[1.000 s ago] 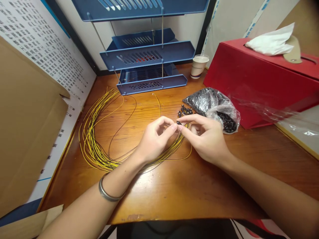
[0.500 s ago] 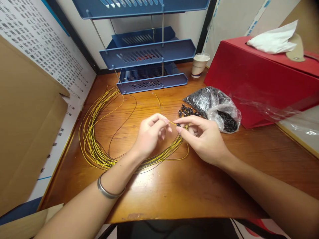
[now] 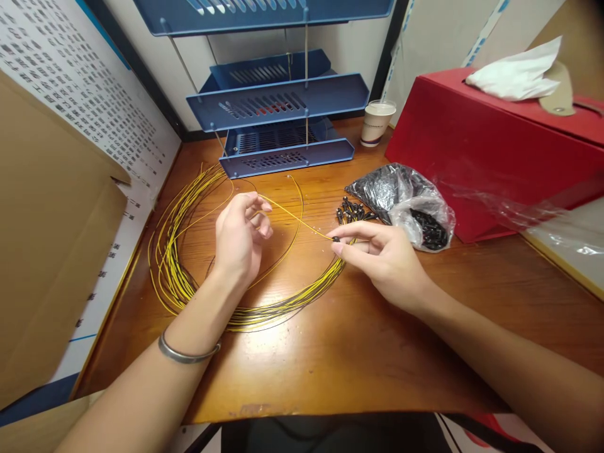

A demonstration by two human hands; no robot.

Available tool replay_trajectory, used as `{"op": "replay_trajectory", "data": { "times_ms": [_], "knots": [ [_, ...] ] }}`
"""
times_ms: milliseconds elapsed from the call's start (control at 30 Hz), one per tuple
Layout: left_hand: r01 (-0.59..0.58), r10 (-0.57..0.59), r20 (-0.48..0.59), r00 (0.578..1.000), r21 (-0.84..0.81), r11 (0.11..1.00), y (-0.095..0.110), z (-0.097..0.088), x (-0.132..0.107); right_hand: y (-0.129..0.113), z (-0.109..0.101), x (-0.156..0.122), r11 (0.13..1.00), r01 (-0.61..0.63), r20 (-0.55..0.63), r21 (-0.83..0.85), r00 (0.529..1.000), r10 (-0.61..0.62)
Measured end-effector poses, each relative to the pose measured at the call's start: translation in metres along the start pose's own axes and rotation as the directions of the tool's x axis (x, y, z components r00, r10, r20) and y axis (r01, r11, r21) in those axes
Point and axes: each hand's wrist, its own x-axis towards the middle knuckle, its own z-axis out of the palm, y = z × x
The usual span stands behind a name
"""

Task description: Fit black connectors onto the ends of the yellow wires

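My left hand point(image 3: 240, 238) pinches a thin yellow wire point(image 3: 297, 220) and holds it taut above the desk. My right hand point(image 3: 382, 258) pinches a small black cap point(image 3: 335, 240) that sits on the same wire. A coil of several yellow and black wires point(image 3: 189, 277) lies on the wooden desk point(image 3: 358, 352) under both hands. A small heap of loose black caps point(image 3: 352, 212) lies just beyond my right hand, beside a clear plastic bag point(image 3: 406, 201) with more of them.
A blue stacked letter tray point(image 3: 283, 119) stands at the back, with a paper cup point(image 3: 377, 123) to its right. A red box point(image 3: 500, 145) with tissue on top fills the right side. Cardboard point(image 3: 51, 239) leans along the left edge.
My left hand has moved left, away from my right hand, drawing the yellow wire out through the black cap. My right hand has stayed almost in place.
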Motion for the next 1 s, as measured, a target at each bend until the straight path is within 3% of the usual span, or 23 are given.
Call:
{"op": "replay_trajectory", "data": {
  "times_ms": [133,233,367,467,667,833,1000],
  "knots": [
    [0.037,-0.039,0.034,0.999,0.074,0.997,-0.007,0.007,-0.008,0.0,-0.001,0.001,0.996,-0.036,-0.011,0.076,0.999,0.036],
    [0.069,-0.102,0.156,0.982,0.199,0.978,-0.014,0.013,-0.017,0.0,-0.001,0.002,0.992,-0.041,-0.005,0.122,0.999,0.042],
    [0.018,-0.197,0.428,0.882,0.387,0.922,-0.02,0.016,-0.03,0.0,0.0,0.003,0.986,-0.032,0.031,0.161,0.999,0.028],
    [-0.009,-0.235,0.527,0.817,0.419,0.908,-0.022,0.017,-0.035,0.0,0.002,0.002,0.981,-0.048,0.088,0.186,0.996,0.032],
    [-0.002,-0.199,0.461,0.865,0.399,0.917,-0.022,0.015,-0.03,0.0,0.007,-0.001,0.971,-0.117,0.133,0.208,0.987,0.09],
    [0.018,-0.121,0.308,0.944,0.315,0.949,-0.015,0.012,-0.02,0.0,0.009,-0.001,0.968,-0.131,0.125,0.215,0.987,0.106],
    [-0.04,-0.011,0.21,0.978,0.233,0.972,0.0,0.005,-0.008,-0.001,0.009,-0.003,0.964,-0.15,0.15,0.22,0.981,0.119]
  ]
}}
